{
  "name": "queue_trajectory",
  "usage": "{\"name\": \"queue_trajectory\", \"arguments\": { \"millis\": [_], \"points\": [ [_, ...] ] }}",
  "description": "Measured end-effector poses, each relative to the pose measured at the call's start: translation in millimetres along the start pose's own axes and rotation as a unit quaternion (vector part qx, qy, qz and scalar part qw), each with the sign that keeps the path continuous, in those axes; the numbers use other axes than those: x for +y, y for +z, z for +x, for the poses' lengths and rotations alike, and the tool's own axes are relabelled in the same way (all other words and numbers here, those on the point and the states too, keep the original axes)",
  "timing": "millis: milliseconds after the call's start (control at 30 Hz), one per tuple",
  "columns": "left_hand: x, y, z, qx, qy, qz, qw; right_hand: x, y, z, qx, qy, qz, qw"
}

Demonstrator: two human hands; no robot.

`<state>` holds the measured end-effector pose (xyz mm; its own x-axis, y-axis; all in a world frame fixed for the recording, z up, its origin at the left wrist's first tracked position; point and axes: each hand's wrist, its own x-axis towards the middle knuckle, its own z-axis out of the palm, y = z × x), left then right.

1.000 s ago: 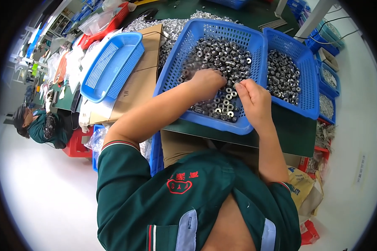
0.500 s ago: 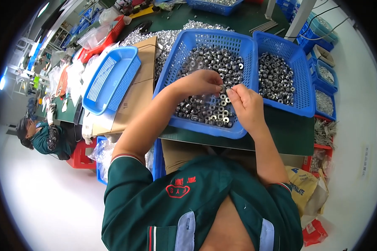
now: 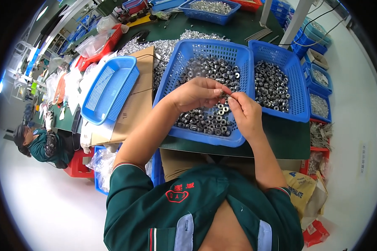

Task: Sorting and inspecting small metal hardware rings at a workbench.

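Both hands meet above a large blue perforated basket [image 3: 209,45] of small, shiny, ring-like metal parts [image 3: 211,121]. My left hand [image 3: 200,93] is closed, thumb and fingertips pinching a small metal part [image 3: 224,96] of the same sort, largely covered by the fingers. Against the same part, my right hand [image 3: 246,112] presses its thumb and forefinger together. Close on the right stands a second blue basket [image 3: 299,79], holding more of these dark metal parts [image 3: 272,85].
Left of the large basket, a pale blue basket [image 3: 132,77] rests on cardboard [image 3: 144,62]. Silvery parts [image 3: 171,48] are heaped behind. Thin rods [image 3: 259,34] lie at the back right of the green table [image 3: 289,140]. A co-worker [image 3: 46,144] sits at far left.
The baskets and table sit lower in the picture, so the view has shifted. My left hand's fingers have straightened toward my right fingertips, and both hands remain together at the small part.
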<state>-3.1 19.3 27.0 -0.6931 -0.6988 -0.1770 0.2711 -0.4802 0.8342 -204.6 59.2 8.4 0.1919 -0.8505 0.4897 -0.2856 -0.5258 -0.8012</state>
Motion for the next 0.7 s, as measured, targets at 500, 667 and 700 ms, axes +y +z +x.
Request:
{"name": "queue_trajectory", "arguments": {
  "millis": [500, 667, 700],
  "points": [
    [-6.9, 8.9, 5.0, 0.073, 0.019, 0.13, 0.989, 5.4, 0.1, -1.2, -0.006, -0.053, -0.068, 0.996],
    [-7.7, 12.6, 5.7, 0.083, 0.057, 0.142, 0.985, 6.4, -2.7, 1.2, -0.036, -0.039, -0.074, 0.996],
    [-8.6, 13.4, 5.7, 0.081, 0.072, 0.146, 0.983, 4.7, -3.6, 1.7, -0.043, -0.023, -0.07, 0.996]
  ]
}}
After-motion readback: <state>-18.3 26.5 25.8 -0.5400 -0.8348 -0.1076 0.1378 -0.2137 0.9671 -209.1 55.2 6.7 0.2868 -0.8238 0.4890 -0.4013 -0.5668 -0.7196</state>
